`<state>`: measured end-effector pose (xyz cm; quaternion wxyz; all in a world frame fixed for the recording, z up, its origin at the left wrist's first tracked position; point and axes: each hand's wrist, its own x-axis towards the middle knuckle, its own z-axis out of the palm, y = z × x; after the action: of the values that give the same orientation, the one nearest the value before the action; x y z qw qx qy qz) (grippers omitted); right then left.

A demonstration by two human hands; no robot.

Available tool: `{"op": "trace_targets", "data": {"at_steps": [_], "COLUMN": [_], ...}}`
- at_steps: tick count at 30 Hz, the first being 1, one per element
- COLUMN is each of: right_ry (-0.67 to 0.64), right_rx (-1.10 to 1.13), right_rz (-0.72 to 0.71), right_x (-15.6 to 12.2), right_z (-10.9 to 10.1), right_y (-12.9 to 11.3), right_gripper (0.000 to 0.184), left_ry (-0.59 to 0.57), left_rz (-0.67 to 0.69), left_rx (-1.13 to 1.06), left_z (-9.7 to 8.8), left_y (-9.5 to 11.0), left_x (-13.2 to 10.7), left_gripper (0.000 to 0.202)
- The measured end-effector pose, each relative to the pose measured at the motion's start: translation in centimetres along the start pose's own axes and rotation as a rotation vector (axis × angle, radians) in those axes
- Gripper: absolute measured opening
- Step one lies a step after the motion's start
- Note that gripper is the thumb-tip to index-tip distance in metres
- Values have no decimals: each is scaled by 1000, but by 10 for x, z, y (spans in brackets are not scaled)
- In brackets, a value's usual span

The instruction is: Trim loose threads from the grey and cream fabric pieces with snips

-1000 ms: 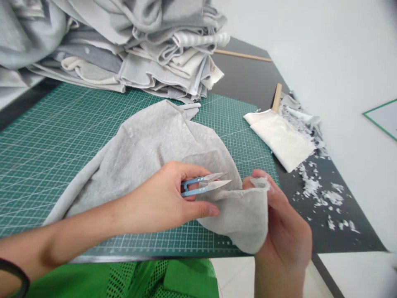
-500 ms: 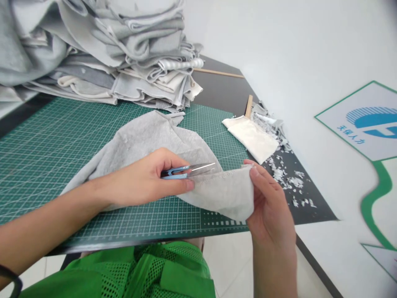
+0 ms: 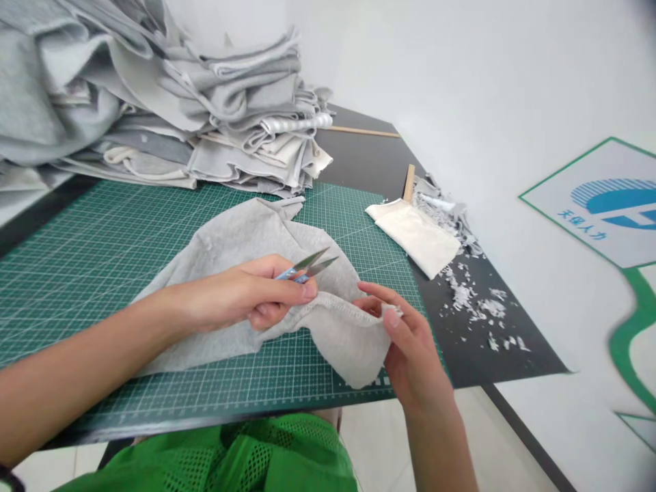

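Note:
Blue-handled thread snips (image 3: 302, 268) sit in my left hand (image 3: 251, 292), their two pointed blades apart and aimed up to the right. The thumb of that hand also lies against the stitched seam of a light grey cloth (image 3: 251, 236). My right hand (image 3: 410, 342) is closed on the far right end of the same seam, pinching it between thumb and fingers. Between the hands the seam sags slightly, and a rounded flap hangs below it. The rest of the cloth lies crumpled on the green cutting mat (image 3: 117, 246).
A tall pile of folded grey and cream cloths (image 3: 230, 102) stands at the back left. On the dark table (image 3: 512, 342) at right are a folded cream cloth (image 3: 417, 236), a wooden stick (image 3: 408, 182) and scattered grey scraps (image 3: 464, 290). A white wall rises beyond.
My right hand has moved left and down with the seam end, so the seam has slackened. My left hand has turned the snips, whose blades now point more upward.

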<state>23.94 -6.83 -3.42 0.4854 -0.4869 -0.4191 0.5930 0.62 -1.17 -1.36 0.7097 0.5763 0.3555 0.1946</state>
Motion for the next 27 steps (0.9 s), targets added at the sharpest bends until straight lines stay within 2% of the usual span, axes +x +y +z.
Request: {"op": "trace_targets", "data": {"at_steps": [2, 4, 6, 9, 12, 15, 18, 22, 27], "right_ry": [-103, -188, -205, -193, -262, -324, -331, -319, -325], "right_rx": [-105, -221, -384, -658, -774, -751, -675, -540, -438], "right_rz": [-49, -97, -183, -390, -530, -542, -504, -459, -485], "right_x": [5, 10, 13, 17, 20, 24, 26, 27, 27], "right_z": [-5, -8, -7, 0, 7, 9, 7, 6, 10], "right_y": [1, -2, -8, -20, -29, -30, -28, -22, -13], "right_gripper": [50, 55, 52, 42, 25, 22, 20, 21, 26], "left_ry": [-45, -71, -69, -57, -53, -46, -39, -5, 35], "left_rz": [-79, -120, -141, -183, -207, -204, -178, -167, -112], "left_rx": [-110, -189, -227, -267, -290, -280, -245, -119, 45], "left_z": [-1, -2, -3, -3, -3, -3, -5, -6, -3], "left_y": [-2, -4, -6, -8, -9, -10, -11, -12, -8], "left_x": [1, 3, 4, 5, 6, 5, 1, -7, -13], "left_gripper": [30, 31, 31, 31, 32, 31, 30, 27, 32]}}
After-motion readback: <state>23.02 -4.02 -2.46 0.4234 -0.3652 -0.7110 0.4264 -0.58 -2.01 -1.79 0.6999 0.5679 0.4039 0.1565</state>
